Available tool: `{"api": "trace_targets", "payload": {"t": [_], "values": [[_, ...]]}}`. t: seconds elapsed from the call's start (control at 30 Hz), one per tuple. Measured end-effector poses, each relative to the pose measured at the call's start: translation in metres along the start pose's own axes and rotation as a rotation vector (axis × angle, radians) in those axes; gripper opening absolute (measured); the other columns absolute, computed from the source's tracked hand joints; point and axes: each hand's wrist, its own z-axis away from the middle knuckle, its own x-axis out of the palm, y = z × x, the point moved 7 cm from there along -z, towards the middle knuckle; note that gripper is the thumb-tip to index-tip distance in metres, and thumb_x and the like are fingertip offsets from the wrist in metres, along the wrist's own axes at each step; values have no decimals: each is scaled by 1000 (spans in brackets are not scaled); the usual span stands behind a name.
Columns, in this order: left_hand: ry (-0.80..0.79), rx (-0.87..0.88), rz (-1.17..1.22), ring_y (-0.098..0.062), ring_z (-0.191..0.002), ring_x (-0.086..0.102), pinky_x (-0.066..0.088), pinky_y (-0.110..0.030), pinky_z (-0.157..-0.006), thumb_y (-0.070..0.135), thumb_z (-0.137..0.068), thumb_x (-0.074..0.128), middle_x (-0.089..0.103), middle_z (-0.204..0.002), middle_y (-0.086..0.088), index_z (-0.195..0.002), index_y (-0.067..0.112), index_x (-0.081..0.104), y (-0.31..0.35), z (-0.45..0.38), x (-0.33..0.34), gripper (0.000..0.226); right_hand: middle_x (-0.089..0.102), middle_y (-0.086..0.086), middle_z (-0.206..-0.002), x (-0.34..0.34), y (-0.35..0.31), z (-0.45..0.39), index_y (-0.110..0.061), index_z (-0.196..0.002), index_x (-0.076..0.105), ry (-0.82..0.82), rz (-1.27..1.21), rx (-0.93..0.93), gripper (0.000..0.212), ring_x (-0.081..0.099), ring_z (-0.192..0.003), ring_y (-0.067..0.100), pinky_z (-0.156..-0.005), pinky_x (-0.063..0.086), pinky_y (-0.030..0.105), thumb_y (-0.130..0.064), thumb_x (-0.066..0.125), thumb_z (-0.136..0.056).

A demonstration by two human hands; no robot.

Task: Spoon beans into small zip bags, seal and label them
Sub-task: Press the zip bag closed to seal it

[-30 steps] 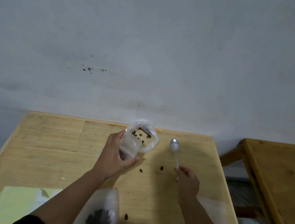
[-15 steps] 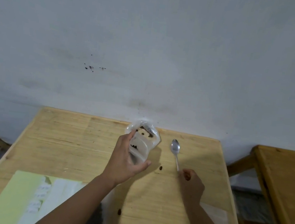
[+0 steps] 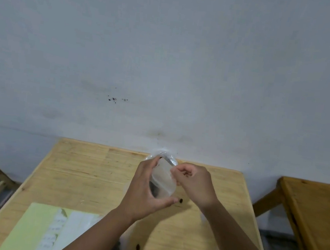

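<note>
While the left hand (image 3: 144, 194) grips the small zip bag (image 3: 161, 183) above the table (image 3: 92, 178), the right hand (image 3: 193, 184) pinches its top; beans are inside, with sealing apparently underway and labelling left.

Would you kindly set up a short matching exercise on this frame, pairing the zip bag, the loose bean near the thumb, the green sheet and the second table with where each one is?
Things:
1. small zip bag
2. loose bean
3. green sheet
4. second table

Places:
A. at the right edge of the view
B. on the near left of the table top
C. held up between both hands
D. lying on the wood just right of the left thumb tip

Pairs: 1-C, 2-D, 3-B, 4-A
</note>
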Motion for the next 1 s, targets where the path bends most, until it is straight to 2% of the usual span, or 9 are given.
{"api": "trace_targets", "payload": {"t": [0.1,0.27,0.4,0.5,0.57,0.67,0.77,0.87,1.0], "values": [[7,13,6,16,-116,34,26,3,-89,64,-54,77,37,-124,24,-139,33,29,5,3,-23,102,68,-4,-67,4,-26,5,-20,-70,71,-14,133,-69,9,61,-64,9,-67,50,29,-23,68,-79],[179,-14,111,11,-100,53,39,-2,-82,25,-85,68,59,-108,21,-116,46,54,8,15,-77,40,70,-5,-73,27,-61,23,-26,-69,70,-61,185,-85,11,65,-75,13,-71,50,36,-33,66,-77],[302,-123,292,6,-95,61,48,-11,-81,23,-88,64,68,-99,22,-96,45,65,1,32,-110,24,70,-13,-74,46,-78,47,-25,-73,71,-45,-69,-124,15,62,-71,1,-68,44,19,-31,65,-85],[416,-216,412,-4,-89,64,48,-11,-72,25,-89,64,69,-92,14,-93,43,65,-9,48,-128,18,72,-2,-81,53,-79,70,-23,-90,69,31,-280,-168,6,66,-73,3,-63,47,11,-20,67,-85],[451,-237,458,-5,-80,64,46,-6,-66,25,-88,64,68,-86,10,-96,44,62,-12,59,-136,20,70,8,-83,58,-77,82,-22,-93,63,82,-309,-191,17,66,-73,9,-65,50,14,-9,68,-82],[376,-196,431,-4,-71,64,43,-5,-62,25,-89,63,67,-79,7,-100,48,55,-8,71,-144,27,67,11,-78,64,-81,93,-23,-87,56,158,-259,-227,22,65,-71,10,-64,50,14,-4,67,-82],[216,-83,286,-5,-68,63,44,-10,-62,19,-90,62,67,-74,9,-93,43,60,0,81,-151,23,62,-3,-72,66,-87,100,-17,-78,59,178,-226,-276,20,59,-65,4,-59,47,12,1,66,-81],[128,-67,214,-8,-69,63,47,-16,-62,18,-89,64,69,-77,16,-89,41,64,-3,88,-158,23,67,-6,-74,76,-85,105,-19,-74,69,99,-161,-236,22,59,-65,0,-61,47,10,3,67,-79],[113,-85,198,-10,-67,63,46,-15,-63,11,-85,67,68,-71,11,-79,35,67,-11,97,-169,25,71,1,-76,94,-84,113,-26,-70,73,25,-77,-180,24,59,-62,1,-65,48,10,-2,73,-76]]}}
